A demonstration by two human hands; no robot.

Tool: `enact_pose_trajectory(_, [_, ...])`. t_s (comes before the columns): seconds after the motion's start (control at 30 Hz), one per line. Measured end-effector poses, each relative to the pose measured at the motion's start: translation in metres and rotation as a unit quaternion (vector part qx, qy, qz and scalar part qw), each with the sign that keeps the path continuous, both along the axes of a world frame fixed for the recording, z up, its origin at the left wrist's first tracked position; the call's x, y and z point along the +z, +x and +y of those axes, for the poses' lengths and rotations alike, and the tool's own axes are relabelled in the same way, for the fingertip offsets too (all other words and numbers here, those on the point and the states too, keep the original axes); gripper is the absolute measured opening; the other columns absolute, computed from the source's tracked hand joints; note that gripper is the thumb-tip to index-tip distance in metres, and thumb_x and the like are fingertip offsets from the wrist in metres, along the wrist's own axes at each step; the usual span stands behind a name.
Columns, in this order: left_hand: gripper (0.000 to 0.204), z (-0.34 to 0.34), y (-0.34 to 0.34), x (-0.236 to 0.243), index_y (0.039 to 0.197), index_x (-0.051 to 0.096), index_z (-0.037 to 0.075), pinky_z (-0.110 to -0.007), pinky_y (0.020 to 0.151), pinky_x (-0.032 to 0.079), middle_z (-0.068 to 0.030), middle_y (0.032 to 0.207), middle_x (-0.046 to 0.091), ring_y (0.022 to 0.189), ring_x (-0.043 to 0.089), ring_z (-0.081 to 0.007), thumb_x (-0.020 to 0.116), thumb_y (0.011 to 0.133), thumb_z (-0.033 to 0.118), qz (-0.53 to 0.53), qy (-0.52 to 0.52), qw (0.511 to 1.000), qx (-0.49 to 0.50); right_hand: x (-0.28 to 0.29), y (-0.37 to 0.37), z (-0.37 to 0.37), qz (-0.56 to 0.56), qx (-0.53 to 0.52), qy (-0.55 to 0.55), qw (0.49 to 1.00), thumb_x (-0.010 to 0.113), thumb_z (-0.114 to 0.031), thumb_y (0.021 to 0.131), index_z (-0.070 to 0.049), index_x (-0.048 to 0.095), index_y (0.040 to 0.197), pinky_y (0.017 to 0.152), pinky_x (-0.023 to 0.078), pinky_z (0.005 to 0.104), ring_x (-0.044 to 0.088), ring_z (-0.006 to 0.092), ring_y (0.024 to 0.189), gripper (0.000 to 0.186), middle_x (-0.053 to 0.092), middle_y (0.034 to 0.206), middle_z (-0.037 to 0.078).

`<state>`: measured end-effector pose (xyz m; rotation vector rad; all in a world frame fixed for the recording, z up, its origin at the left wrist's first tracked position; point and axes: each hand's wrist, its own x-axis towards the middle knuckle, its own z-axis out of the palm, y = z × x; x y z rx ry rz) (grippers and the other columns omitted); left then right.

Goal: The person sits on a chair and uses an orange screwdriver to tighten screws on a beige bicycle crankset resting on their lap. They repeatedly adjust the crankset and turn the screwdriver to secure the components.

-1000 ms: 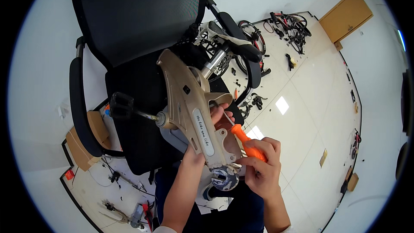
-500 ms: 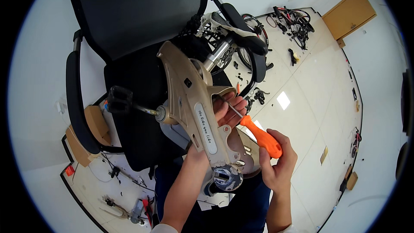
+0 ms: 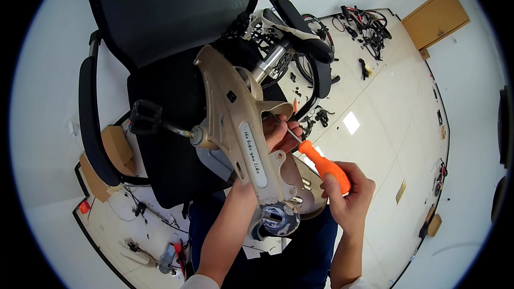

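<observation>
A tan bicycle frame (image 3: 227, 109) leans across the black office chair before me, with a crank and black pedal (image 3: 145, 118) sticking out at its left. My right hand (image 3: 350, 195) grips the orange handle of a screwdriver (image 3: 326, 168). Its metal shaft points up and left into an opening in the frame. My left hand (image 3: 276, 132) reaches up behind the frame, its fingers curled in beside the front of the shaft. The frame hides the screwdriver tip and whatever those fingers hold. A seat post (image 3: 274, 63) with a black saddle (image 3: 308, 47) extends from the frame's far side.
The office chair (image 3: 166, 83) has armrests on both sides. Bicycle parts (image 3: 369, 29) and small black pieces lie on the tiled floor at far right. Cardboard boxes (image 3: 116, 150) stand at left, and more parts (image 3: 152, 259) lie near lower left.
My left fingers, spread half a second ago, have curled in around the shaft's front end. The screwdriver and my right hand have shifted only slightly.
</observation>
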<state>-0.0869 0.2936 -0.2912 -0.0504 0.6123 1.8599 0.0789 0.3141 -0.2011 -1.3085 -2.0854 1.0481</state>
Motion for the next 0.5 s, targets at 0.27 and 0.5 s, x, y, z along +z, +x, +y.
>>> enact_pose_trajectory(0.27, [0.01, 0.003, 0.001, -0.008, 0.101, 0.066, 0.008, -0.024, 0.068, 0.054, -0.0035, 0.082, 0.066, 0.072, 0.064, -0.0122, 0.065, 0.092, 0.014, 0.073, -0.115, 0.991, 0.004, 0.008, -0.009, -0.01, 0.015, 0.046, 0.147, 0.988, 0.076, -0.004, 0.072, 0.002, 0.058, 0.11, 0.063, 0.053, 0.0261, 0.065, 0.0183, 0.065, 0.043, 0.067, 0.087, 0.014])
enact_pose_trajectory(0.5, [0.02, 0.0, -0.005, 0.005, 0.112, 0.063, 0.004, -0.026, 0.081, 0.055, -0.009, 0.1, 0.066, 0.088, 0.065, -0.0165, 0.061, 0.095, 0.014, 0.024, -0.023, 0.999, 0.008, -0.004, -0.011, -0.012, 0.005, 0.047, 0.033, 0.998, 0.037, -0.014, 0.099, 0.002, 0.056, 0.104, 0.038, 0.033, 0.0202, 0.047, 0.0066, 0.037, 0.026, 0.058, 0.054, 0.003])
